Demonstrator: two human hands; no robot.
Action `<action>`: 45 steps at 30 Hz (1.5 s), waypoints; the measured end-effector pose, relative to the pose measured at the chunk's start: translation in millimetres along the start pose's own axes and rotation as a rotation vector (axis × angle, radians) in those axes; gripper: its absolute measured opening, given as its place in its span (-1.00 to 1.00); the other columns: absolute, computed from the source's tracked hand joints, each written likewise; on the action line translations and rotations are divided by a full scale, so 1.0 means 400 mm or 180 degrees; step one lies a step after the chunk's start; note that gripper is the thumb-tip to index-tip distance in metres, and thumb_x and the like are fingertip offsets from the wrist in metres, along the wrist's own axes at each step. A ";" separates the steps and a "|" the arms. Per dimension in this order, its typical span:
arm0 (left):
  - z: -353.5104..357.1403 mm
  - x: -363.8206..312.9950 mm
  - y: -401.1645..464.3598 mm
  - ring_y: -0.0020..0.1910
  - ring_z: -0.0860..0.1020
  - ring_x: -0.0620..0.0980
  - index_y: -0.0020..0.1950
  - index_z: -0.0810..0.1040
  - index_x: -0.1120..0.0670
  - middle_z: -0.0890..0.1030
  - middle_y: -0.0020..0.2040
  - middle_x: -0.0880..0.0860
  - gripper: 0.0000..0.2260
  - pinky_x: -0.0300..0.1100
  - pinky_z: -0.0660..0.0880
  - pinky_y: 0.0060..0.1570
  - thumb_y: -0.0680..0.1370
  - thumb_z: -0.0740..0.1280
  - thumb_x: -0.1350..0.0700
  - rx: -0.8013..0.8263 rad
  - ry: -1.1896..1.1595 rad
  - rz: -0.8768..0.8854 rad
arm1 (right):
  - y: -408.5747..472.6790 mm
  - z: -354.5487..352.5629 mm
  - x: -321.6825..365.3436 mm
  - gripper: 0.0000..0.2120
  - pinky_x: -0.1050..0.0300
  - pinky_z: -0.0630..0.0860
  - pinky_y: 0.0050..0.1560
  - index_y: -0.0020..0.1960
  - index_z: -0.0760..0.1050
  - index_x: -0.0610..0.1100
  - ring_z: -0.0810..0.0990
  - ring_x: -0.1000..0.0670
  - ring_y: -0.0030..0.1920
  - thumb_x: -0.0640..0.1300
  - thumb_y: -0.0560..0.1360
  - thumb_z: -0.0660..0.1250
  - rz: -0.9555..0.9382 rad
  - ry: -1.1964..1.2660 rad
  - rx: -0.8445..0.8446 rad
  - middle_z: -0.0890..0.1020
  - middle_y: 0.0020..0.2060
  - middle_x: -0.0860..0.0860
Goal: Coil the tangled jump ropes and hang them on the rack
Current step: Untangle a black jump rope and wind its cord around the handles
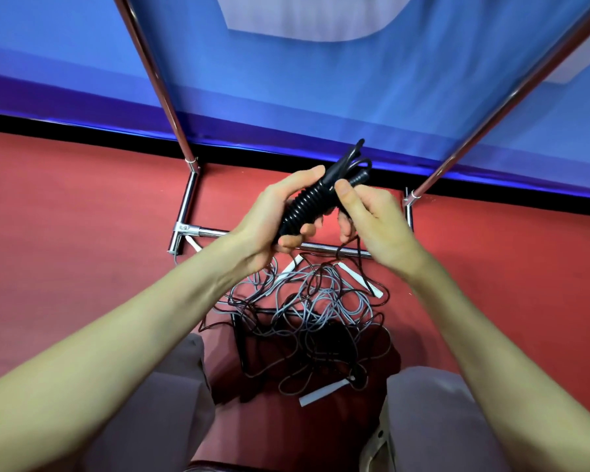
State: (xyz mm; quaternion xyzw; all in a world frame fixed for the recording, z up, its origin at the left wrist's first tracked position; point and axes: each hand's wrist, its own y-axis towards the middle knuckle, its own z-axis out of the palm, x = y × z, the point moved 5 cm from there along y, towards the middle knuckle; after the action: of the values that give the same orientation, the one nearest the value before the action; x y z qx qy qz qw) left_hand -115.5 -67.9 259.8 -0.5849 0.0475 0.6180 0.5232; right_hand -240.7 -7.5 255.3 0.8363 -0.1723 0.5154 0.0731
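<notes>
My left hand grips the black jump-rope handles, with black cord wound tightly round them in close turns. My right hand pinches the black cord beside the handles' upper end, and a strand runs down from its fingers to the floor. A tangled pile of ropes, black and grey cords mixed with white handles, lies on the red floor below my hands. The chrome rack stands just beyond, its two uprights rising left and right and its low crossbar passing behind my hands.
A blue wall with a black skirting strip backs the rack. My knees in grey trousers frame the pile at the bottom of the view. A white handle lies at the pile's near edge.
</notes>
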 end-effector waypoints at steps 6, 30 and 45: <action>-0.034 -0.027 0.005 -0.64 0.28 -0.14 -0.17 0.49 0.11 0.47 -0.39 0.07 -0.65 -0.38 0.11 -0.70 0.57 0.23 -0.17 -0.0468 -0.0136 0.0533 | 0.005 -0.001 0.000 -0.70 0.11 0.42 -0.38 -0.31 0.52 -0.09 0.44 0.03 -0.50 0.05 0.49 0.20 0.0306 0.0173 0.0157 0.45 -0.55 0.01; -0.056 -0.029 -0.002 -0.23 0.60 -0.01 -0.02 0.66 -0.07 0.64 -0.25 -0.06 -0.61 -0.03 0.52 -0.23 0.36 0.39 -0.32 -0.2167 0.3232 0.2060 | -0.022 0.037 0.016 -0.64 0.25 0.16 -0.45 -0.26 0.40 -0.24 0.22 0.06 -0.47 -0.02 0.61 0.25 0.0888 0.1592 -0.0343 0.29 -0.40 -0.09; 0.013 0.026 0.001 -0.56 0.49 0.07 0.10 0.48 0.46 0.56 -0.32 0.22 -0.21 -0.28 0.38 -0.62 0.51 0.10 -0.34 0.1047 0.0089 -0.0511 | -0.039 -0.001 0.016 -0.64 0.33 0.20 -0.42 -0.36 0.39 -0.20 0.29 0.15 -0.48 -0.18 0.61 0.22 -0.0056 0.1318 0.0534 0.37 -0.49 0.05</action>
State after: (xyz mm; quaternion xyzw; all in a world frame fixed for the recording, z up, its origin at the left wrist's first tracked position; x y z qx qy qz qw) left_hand -116.8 -58.6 253.1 -0.5019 0.1083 0.5500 0.6587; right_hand -232.7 5.8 262.2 0.7172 -0.1029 0.6880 0.0415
